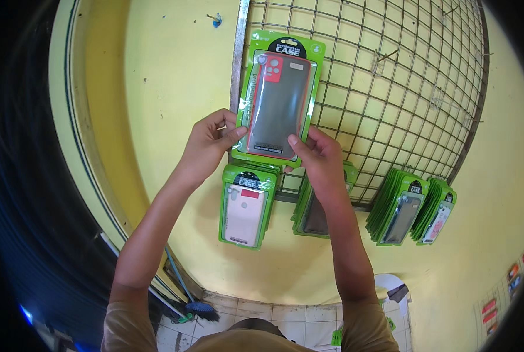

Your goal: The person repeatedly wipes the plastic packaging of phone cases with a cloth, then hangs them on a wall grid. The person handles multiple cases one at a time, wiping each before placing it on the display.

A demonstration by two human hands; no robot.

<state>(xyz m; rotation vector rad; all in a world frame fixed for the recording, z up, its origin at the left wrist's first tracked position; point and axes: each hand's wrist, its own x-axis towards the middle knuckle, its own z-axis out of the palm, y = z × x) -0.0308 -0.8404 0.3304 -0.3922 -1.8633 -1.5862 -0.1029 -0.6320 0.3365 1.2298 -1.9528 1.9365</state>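
Between both hands I hold up a packaged phone case (279, 105), dark and translucent with a red rim and red camera surround, in a green-edged clear pack. My left hand (211, 143) pinches the lower left edge, thumb on the front. The lower right edge is gripped by my right hand (317, 152), its thumb also in front. Behind the pack stands a wire grid panel (358, 88) against the yellow wall. Just below hangs a stack of green packs, the front one with a pale pink case (244, 215). My right forearm partly hides another hanging stack (312, 215).
Two more stacks of packs (398, 211) (438, 220) hang at the grid's lower right. Bare wire hooks (383, 59) jut from the grid. A blue broom (200, 308) leans at the lower left over the tiled floor (288, 314). A white round container (394, 286) stands lower right.
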